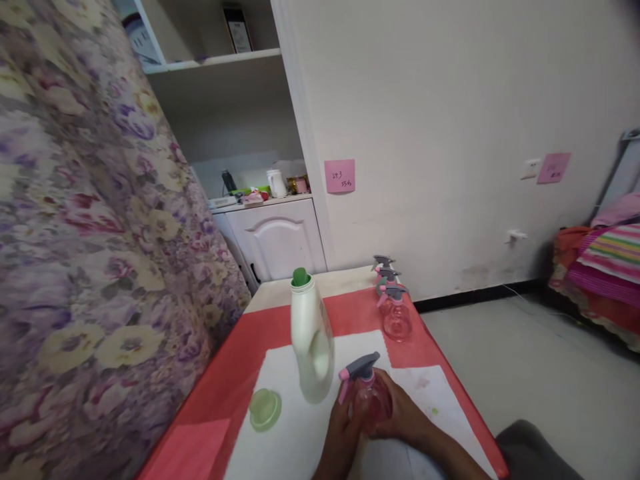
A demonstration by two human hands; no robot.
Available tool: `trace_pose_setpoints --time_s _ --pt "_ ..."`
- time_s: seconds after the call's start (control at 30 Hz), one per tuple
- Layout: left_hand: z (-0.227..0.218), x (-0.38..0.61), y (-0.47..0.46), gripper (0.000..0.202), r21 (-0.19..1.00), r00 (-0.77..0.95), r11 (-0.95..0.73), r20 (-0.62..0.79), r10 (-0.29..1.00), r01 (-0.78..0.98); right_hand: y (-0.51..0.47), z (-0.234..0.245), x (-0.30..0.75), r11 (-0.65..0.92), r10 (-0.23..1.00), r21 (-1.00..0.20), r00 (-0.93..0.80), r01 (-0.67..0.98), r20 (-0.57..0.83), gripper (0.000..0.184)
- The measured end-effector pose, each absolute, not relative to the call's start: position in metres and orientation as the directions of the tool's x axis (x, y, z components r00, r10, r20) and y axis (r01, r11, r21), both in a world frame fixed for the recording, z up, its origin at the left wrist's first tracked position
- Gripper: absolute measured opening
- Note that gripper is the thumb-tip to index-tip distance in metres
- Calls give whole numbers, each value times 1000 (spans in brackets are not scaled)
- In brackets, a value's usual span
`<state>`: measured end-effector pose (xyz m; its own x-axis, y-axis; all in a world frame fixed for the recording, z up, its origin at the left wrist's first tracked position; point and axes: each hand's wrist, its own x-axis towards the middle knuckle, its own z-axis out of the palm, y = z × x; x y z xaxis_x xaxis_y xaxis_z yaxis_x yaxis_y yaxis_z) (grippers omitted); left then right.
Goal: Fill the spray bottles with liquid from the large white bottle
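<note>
A small pink spray bottle (371,397) with a grey trigger head stands on white paper (295,433) near the table's front. My left hand (343,423) and my right hand (400,417) both wrap around its body. Just left of it stands a tall white detergent jug (311,337) with a green spout, uncapped. Its green cap (265,408) lies on the paper to the left.
Three more spray bottles (395,310) stand in a row at the table's far right edge. The red-covered table (250,347) abuts a floral curtain (90,233) on the left. A white cabinet (277,233) with clutter stands behind. Striped bedding (605,267) is at right.
</note>
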<state>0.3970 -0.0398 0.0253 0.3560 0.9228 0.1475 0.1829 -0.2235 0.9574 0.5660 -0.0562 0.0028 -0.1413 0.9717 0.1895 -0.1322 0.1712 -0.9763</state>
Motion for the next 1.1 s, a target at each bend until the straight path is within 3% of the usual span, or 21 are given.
trace_pose_setpoints --time_s 0.2,0.4,0.7,0.93,1.1 --pt "46 390 -47 59 966 338 -177 106 935 187 -64 25 564 183 950 -951 -205 -247 236 90" --pt "100 389 -57 48 978 457 -183 118 881 101 -82 48 563 -26 868 -934 -471 -356 155 83" --pt "116 389 -64 44 963 620 221 -79 781 -155 -84 46 551 -87 752 -901 -621 -425 221 98" --pt "101 390 -66 31 953 471 194 -64 880 -233 -82 44 549 -42 785 -916 -580 -400 217 107" --pt "95 390 -62 33 978 348 94 -25 937 -184 -81 45 548 -12 824 -934 -532 -357 193 105"
